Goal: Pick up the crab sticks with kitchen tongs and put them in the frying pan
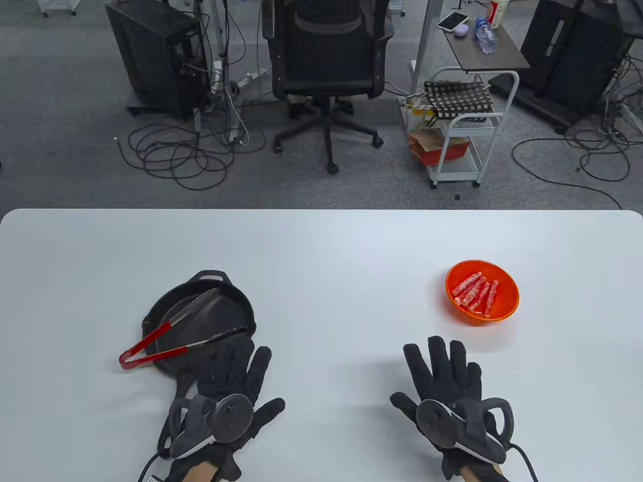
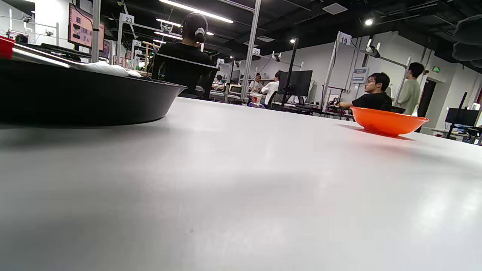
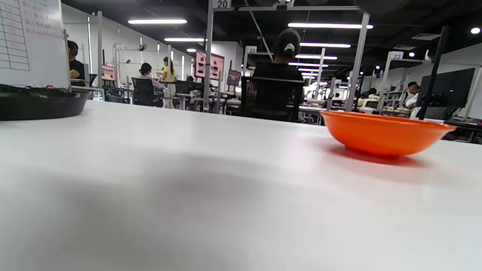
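L hand (image 1: 228, 401): fingers (image 1: 258, 364) straight & spread, palm down, flat on the tabletop (image 1: 321, 251), holding nothing; fingertips reach the near rim of the frying pan (image 1: 201, 321), lying over where its handle comes toward the near edge. R hand (image 1: 452, 396): fingers (image 1: 439, 359) also straight, fanned out, flat on the tabletop w/ nothing in them, just near of the orange bowl (image 1: 482, 291), not touching it.

Kitchen tongs (image 1: 176, 334) lie across the pan, arms apart: red handle end sticks out over the pan's left rim, metal tips rest toward the right rim, close to the L fingertips. Pan sits near-left on the tabletop, black, w/ a small loop handle on its far side.

Crab sticks (image 1: 474, 292): several, side by side in the orange bowl, right side of the tabletop, well apart from the pan. Wrist views show only the bowl's outer wall (image 3: 380, 133) & pan wall (image 2: 86, 98) side-on; neither shows any fingers.
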### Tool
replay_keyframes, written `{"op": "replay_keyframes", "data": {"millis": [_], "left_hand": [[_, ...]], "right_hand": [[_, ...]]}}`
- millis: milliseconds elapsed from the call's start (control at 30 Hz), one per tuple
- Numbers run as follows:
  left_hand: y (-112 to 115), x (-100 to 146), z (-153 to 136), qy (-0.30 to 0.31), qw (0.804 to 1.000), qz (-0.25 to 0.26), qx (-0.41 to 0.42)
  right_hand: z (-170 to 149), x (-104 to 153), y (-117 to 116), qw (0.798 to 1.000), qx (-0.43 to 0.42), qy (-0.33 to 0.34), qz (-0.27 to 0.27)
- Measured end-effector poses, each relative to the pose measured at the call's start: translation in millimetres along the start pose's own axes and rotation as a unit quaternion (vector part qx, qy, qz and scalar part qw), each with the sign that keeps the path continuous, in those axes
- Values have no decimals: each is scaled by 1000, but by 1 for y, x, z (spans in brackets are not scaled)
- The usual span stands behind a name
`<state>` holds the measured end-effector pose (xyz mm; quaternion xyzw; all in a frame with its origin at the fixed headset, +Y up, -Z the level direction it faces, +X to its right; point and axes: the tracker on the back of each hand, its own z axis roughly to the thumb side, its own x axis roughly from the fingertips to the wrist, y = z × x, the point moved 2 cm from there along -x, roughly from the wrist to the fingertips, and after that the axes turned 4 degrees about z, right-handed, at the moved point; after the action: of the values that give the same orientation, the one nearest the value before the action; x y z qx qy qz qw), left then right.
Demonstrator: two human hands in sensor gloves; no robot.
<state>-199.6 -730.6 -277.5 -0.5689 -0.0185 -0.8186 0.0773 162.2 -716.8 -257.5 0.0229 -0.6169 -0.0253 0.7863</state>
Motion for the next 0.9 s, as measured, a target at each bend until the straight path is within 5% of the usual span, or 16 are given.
{"op": "replay_keyframes", "data": {"millis": [900], "left_hand": [[-5, 1, -8, -20, 1000, 19, 1]], "right_hand": [[1, 2, -1, 1000, -5, 3, -11]]}}
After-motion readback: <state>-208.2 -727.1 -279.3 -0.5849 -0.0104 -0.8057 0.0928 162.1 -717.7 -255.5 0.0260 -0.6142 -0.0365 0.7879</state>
